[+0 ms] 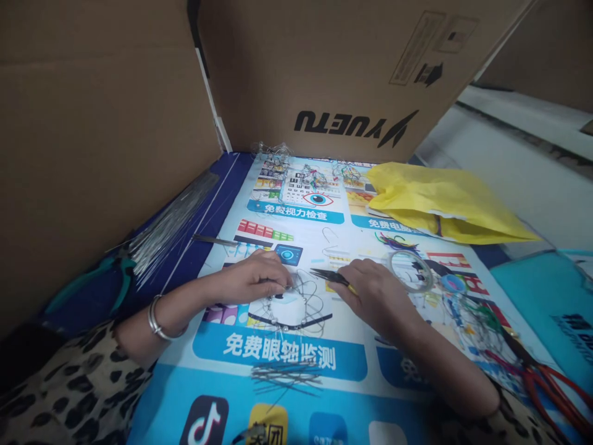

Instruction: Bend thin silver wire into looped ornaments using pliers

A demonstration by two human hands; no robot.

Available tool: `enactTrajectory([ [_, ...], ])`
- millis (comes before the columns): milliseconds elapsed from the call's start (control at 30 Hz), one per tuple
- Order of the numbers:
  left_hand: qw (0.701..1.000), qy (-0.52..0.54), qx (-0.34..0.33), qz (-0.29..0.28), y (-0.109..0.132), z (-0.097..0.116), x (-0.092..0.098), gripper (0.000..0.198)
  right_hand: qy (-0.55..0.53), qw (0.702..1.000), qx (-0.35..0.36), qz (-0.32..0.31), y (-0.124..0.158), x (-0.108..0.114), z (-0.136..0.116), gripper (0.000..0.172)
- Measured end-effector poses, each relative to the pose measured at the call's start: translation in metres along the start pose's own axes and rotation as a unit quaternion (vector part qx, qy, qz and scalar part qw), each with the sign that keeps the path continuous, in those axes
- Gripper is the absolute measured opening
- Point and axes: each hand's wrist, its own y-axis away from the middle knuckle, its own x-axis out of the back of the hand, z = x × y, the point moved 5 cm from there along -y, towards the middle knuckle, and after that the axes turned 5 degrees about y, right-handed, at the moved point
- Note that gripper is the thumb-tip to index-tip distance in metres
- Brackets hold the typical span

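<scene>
With fingertips pinched together, my left hand point(265, 275) grips the upper edge of a beaded wire ring point(303, 321), made of looped silvery wire with small pearl-like beads. The ring rests on the printed sheet. My right hand point(377, 290) is wrapped around needle-nose pliers point(330, 275), whose dark jaws point left toward the ring, a short gap from it. Whether the jaws hold any wire is too small to tell. Below the ring lies a small pile of short cut wires point(287, 376). A bent wire piece point(330, 236) lies above the pliers.
Long straight wires point(169, 222) and teal-handled pliers point(113, 278) lie at left. At right are a tape roll point(411, 272), tangled coloured wires point(477, 321), red-handled scissors point(542, 377) and a yellow bag point(445, 198). Cardboard point(324, 74) walls the back and left.
</scene>
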Motion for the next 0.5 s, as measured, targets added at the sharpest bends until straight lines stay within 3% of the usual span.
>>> enactTrajectory([
  [200, 1.000, 0.002, -0.009, 0.000, 0.000, -0.001, -0.001, 0.017, 0.064, 0.995, -0.008, -0.073, -0.011, 0.005, -0.004, 0.023],
  [500, 1.000, -0.011, -0.014, 0.005, 0.000, -0.002, -0.003, 0.018, 0.162, 0.986, -0.006, -0.038, -0.004, 0.015, -0.031, 0.015],
])
